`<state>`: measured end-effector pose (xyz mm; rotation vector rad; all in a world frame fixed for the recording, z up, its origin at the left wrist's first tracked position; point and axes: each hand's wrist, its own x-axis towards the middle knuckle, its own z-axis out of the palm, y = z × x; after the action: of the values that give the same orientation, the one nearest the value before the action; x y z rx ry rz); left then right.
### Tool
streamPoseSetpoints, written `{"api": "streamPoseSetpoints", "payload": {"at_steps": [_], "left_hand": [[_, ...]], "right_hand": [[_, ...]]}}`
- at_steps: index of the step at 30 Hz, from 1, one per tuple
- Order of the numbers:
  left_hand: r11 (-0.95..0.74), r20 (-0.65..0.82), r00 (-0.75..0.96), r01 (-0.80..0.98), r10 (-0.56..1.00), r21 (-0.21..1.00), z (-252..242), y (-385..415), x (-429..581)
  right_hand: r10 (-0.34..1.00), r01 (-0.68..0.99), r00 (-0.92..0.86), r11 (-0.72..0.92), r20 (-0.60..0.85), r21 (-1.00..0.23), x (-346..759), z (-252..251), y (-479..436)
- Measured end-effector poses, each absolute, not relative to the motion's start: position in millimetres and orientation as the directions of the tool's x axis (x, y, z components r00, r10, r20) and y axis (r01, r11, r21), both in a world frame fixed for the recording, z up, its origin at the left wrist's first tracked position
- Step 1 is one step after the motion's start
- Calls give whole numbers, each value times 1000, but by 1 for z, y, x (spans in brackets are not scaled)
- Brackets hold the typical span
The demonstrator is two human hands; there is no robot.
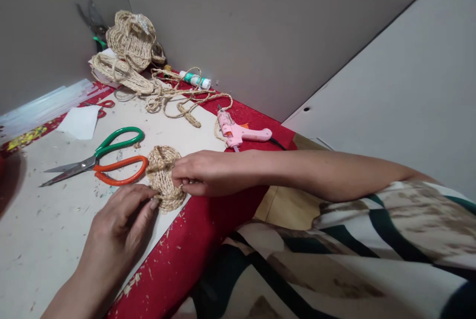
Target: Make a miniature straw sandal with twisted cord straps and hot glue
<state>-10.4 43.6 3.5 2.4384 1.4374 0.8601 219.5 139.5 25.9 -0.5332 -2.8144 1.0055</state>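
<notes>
A small piece of coiled, braided straw cord (166, 178) lies on the pale board near its right edge. My left hand (122, 215) comes from below, thumb and forefinger pinching the near left rim of the straw piece. From the right, my right hand (199, 173) has its fingers curled onto the piece's right side, and its fingertips are partly hidden. Scissors (92, 163) with one green and one orange handle lie just left of the piece, blades pointing left. A pink glue gun (238, 131) rests behind my right hand.
Bundles of braided straw (130, 44) are piled at the back, with loose cord (174, 98) trailing right. Around them are a glue stick tube (195, 80), clear sticks (48, 108), a white paper scrap (79, 122) and small red scissors (106, 104). A red cloth (163, 264) borders the board; grey walls stand behind.
</notes>
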Motion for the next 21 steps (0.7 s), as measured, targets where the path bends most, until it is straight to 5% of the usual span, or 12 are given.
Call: {"api": "streamPoseSetpoints", "payload": {"at_steps": [10, 21], "left_hand": [[-391, 272, 283, 724, 920, 569, 11, 45, -8], [-393, 283, 279, 745, 917, 538, 11, 44, -5]], "right_hand": [[420, 316, -908, 657, -16, -685, 220, 24, 135], [512, 359, -858, 668, 52, -651, 221, 10, 124]]}}
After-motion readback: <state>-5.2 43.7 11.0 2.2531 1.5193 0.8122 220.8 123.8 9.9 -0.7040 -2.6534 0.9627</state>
